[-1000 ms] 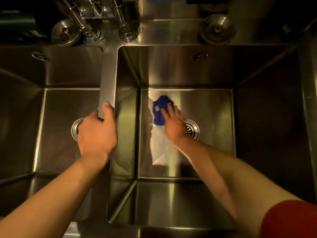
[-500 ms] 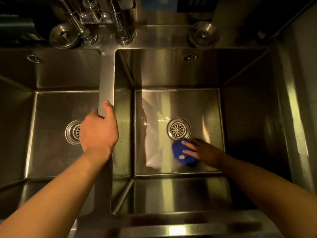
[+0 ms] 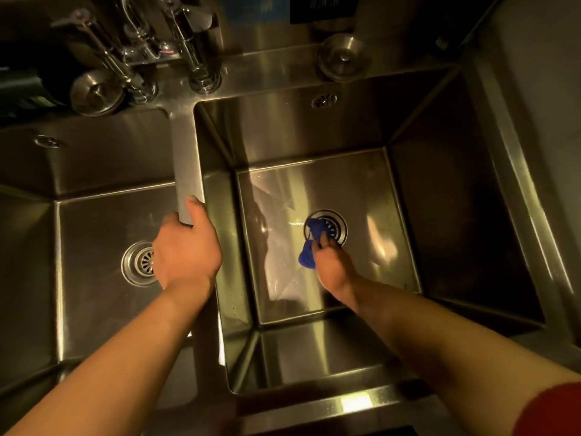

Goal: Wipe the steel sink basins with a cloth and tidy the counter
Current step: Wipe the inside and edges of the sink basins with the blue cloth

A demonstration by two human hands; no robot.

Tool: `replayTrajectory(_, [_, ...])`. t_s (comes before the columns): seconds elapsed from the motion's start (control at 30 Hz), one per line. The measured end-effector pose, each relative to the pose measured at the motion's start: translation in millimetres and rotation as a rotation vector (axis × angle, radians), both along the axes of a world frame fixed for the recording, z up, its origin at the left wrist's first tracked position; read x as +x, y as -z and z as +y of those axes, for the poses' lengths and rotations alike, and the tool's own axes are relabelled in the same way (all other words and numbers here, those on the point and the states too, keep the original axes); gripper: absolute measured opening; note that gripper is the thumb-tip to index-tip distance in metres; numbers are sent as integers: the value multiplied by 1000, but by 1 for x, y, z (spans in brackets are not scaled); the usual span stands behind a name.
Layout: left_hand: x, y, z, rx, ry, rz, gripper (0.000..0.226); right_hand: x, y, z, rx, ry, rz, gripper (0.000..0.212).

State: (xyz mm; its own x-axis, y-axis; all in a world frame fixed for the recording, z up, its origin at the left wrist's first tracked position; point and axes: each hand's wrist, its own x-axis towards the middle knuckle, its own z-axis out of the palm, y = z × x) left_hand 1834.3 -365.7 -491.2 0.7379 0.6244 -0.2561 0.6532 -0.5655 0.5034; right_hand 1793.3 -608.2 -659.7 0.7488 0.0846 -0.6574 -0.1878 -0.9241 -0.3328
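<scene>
Two steel basins lie side by side below me. My right hand (image 3: 330, 262) is down in the right basin (image 3: 371, 190) and grips a bunched blue cloth (image 3: 309, 250), which lies over the left edge of that basin's drain (image 3: 334, 226). My left hand (image 3: 185, 250) grips the steel divider (image 3: 185, 158) between the basins, thumb on its top. The left basin (image 3: 94, 247) has its own drain (image 3: 140, 262), partly hidden behind my left hand.
Faucet pipes and handles (image 3: 176, 42) stand on the back ledge above the divider. A round steel plug (image 3: 94, 92) sits at the back left, another (image 3: 344, 56) behind the right basin. A steel rim (image 3: 522, 171) borders the right side.
My right hand has carried the blue cloth from the basin's front right corner up and left onto the drain, and the cloth is now bunched. My left hand stays on the divider.
</scene>
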Motion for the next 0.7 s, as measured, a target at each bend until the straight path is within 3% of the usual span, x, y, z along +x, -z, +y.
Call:
replayTrajectory(0.17, [0,-1,1,26,12,9,71,5,-12,29,52,281,27,39])
replayTrajectory(0.37, [-1,-3,0,20,10,30,75,-17,-38,39,95,201,184,31])
replayTrajectory(0.7, [-3,-23,-4,-119,-41,-63,58,-57,-136,20,117,127,50,42])
